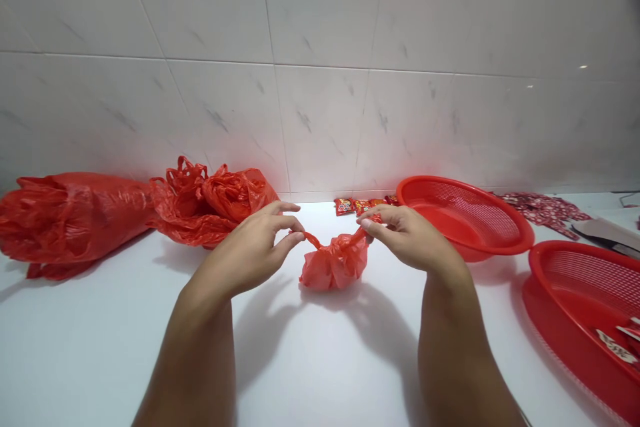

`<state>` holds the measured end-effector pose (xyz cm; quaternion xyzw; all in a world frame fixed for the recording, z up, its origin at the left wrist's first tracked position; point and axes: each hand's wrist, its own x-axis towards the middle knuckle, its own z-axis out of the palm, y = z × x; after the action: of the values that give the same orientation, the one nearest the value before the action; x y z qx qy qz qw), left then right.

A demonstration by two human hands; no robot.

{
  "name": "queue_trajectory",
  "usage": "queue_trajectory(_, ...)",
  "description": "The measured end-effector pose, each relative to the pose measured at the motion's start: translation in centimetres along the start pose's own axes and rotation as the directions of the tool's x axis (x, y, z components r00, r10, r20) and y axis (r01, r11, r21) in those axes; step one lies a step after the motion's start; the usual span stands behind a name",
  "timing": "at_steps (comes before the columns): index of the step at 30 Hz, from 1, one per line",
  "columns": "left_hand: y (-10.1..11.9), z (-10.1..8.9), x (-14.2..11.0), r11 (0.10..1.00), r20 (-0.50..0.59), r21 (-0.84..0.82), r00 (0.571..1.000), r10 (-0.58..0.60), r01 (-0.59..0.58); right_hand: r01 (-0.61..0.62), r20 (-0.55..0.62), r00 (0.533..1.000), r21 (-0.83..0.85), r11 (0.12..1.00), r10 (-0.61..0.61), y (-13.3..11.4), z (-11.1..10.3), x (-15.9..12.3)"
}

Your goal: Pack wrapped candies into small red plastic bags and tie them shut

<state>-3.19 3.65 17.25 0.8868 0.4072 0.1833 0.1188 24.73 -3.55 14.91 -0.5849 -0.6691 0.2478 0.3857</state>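
A small red plastic bag (333, 267) sits bunched up on the white table between my hands. Its contents are hidden, and its neck is gathered in the middle. My left hand (263, 240) pinches one twisted handle of the bag between thumb and forefinger, pulled out to the left. On the other side, my right hand (403, 233) grips the opposite handle with thumb and fingers, stretched up to the right. Just behind the right fingertips, several small red packets (345, 207) lie in a row near the wall.
Red plastic bags in a heap (225, 203) and a large stuffed red bag (95, 220) lie at left. A red basket (500, 243) stands at right, with another red basket (550, 293) nearer, holding packets. Behind them are a patterned red-and-white pile (543, 210) and a tiled wall (325, 127).
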Motion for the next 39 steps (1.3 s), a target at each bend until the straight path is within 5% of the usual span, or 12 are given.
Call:
queue_trajectory(6, 1.8, 0.2, -0.1, 0.987, -0.043, -0.140, 0.997, 0.070, -0.075, 0.166, 0.044, 0.983, 0.227, 0.960, -0.180, -1.0, 2.0, 0.9)
queue_trajectory(14, 2.5, 0.4, 0.0, 0.950, -0.100, -0.254, 0.982, 0.159, -0.179, 0.146, 0.269, 0.910, 0.503, 0.852, -0.315, -1.5, 3.8, 1.3)
queue_trajectory(17, 2.6, 0.4, -0.1, 0.929, -0.081, -0.337, 0.988, 0.134, -0.154, 0.170, 0.235, 0.911, 0.536, 0.827, -0.340, -1.5, 3.7, 1.2)
queue_trajectory(20, 1.9, 0.7, 0.0, 0.903, 0.060, -0.415, 0.987, 0.150, -0.112, 0.256, 0.132, 0.909, 0.570, 0.781, -0.394, -1.7, 3.4, 1.1)
queue_trajectory(23, 0.8, 1.1, 0.4, 0.854, 0.232, -0.493, 0.921, 0.314, -0.167, 0.378, -0.014, 0.888, 0.589, 0.714, -0.459, -2.0, 3.1, 0.9)
queue_trajectory(28, -0.2, 1.4, 1.4, 0.686, 0.316, -0.694, 0.763, 0.564, -0.220, 0.526, -0.199, 0.845, 0.485, 0.699, -0.497, -2.3, 2.8, 0.2)
queue_trajectory(33, 0.6, 2.1, 1.9, 0.529, 0.286, -0.826, 0.664, 0.691, -0.195, 0.565, -0.178, 0.806, 0.516, 0.644, -0.564, -2.8, 3.2, 0.0)
queue_trajectory(39, 2.2, 2.1, 1.4, 0.550, 0.377, -0.826, 0.608, 0.699, -0.120, 0.576, -0.104, 0.780, 0.506, 0.642, -0.617, -3.2, 3.7, 0.0)
